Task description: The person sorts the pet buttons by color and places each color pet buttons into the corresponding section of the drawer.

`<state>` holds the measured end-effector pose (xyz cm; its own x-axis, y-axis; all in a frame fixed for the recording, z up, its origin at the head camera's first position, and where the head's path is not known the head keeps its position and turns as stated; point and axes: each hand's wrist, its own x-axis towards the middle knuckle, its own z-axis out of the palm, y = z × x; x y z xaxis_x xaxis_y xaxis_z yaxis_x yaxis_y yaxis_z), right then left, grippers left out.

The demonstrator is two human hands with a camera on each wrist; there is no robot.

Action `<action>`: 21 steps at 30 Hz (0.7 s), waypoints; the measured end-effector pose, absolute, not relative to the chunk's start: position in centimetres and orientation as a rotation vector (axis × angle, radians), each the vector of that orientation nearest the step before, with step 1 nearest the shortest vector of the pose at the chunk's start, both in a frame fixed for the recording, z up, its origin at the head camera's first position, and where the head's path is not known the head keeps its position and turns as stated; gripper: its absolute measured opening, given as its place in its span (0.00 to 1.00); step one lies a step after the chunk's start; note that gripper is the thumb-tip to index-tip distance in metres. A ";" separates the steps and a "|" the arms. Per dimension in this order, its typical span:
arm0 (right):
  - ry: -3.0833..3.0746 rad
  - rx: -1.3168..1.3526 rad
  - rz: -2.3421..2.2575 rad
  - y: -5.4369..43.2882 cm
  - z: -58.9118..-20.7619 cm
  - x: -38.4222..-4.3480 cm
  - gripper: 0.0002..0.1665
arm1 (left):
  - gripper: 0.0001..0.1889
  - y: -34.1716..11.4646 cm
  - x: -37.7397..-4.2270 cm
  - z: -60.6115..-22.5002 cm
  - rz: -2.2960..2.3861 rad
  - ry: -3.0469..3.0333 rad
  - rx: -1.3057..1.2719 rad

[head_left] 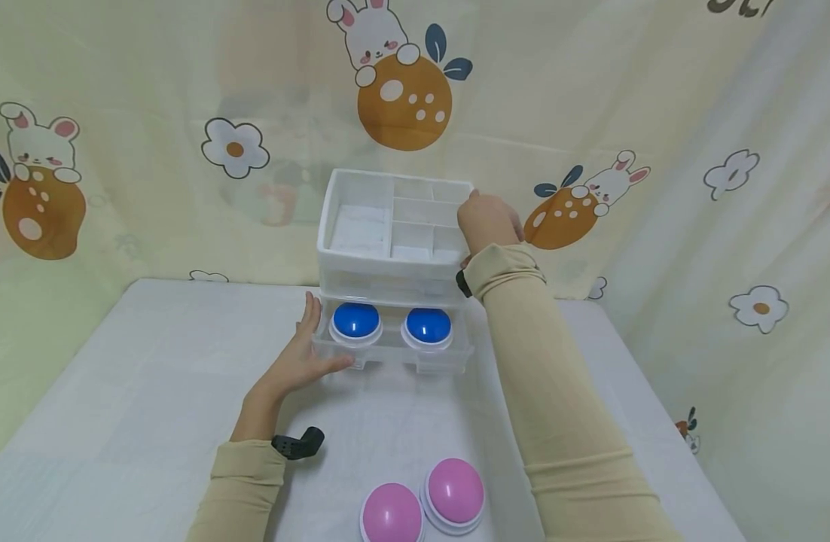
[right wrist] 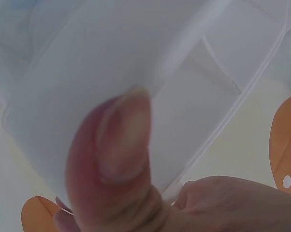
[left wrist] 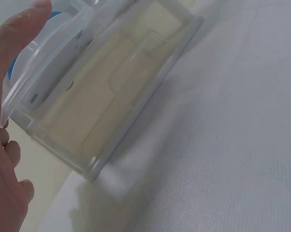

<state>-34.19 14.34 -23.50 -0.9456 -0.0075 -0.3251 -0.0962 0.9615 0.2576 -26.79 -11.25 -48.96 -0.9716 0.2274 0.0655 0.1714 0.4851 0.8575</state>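
A white desktop drawer organizer (head_left: 356, 265) with a divided open top stands near the back of the table. Below the top, a clear drawer (head_left: 391, 355) is pulled out toward me, and two blue dome buttons (head_left: 356, 321) with white bases sit side by side in it. My left hand (head_left: 294, 361) holds the drawer's left front corner, thumb across the front and fingers along the side. The right hand (head_left: 489, 222) grips the organizer's right side near the top; in the right wrist view its thumb (right wrist: 117, 145) presses the white wall, with some fingers hidden.
Two pink dome buttons (head_left: 392, 514) with white bases sit at the near edge of the view, close together. A white cloth (head_left: 151, 399) covers the table. A curtain (head_left: 279, 83) printed with rabbits and flowers hangs right behind the organizer.
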 end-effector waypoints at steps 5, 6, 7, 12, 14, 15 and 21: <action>2.799 -0.087 0.403 14.3 -23.6 -34.0 0.70 | 0.67 -11.2 -26.9 -49.0 1.522 2.673 0.369; 2.799 -0.087 0.405 14.3 -23.6 -34.0 0.70 | 0.67 -11.2 -27.0 -49.0 1.521 2.678 0.370; 2.797 -0.083 0.403 14.3 -23.6 -34.0 0.70 | 0.67 -11.2 -27.0 -49.0 1.518 2.682 0.367; 2.782 -0.077 0.393 14.2 -23.6 -34.2 0.69 | 0.67 -11.0 -26.9 -49.0 1.515 2.689 0.340; 2.780 -0.080 0.392 14.2 -23.6 -34.3 0.69 | 0.67 -11.0 -26.9 -49.0 1.510 2.694 0.336; 2.779 -0.083 0.396 14.2 -23.6 -34.3 0.69 | 0.67 -10.9 -26.9 -49.0 1.508 2.697 0.334; 2.772 -0.086 0.418 14.3 -23.5 -34.3 0.68 | 0.66 -10.8 -27.0 -49.0 1.519 2.708 0.332</action>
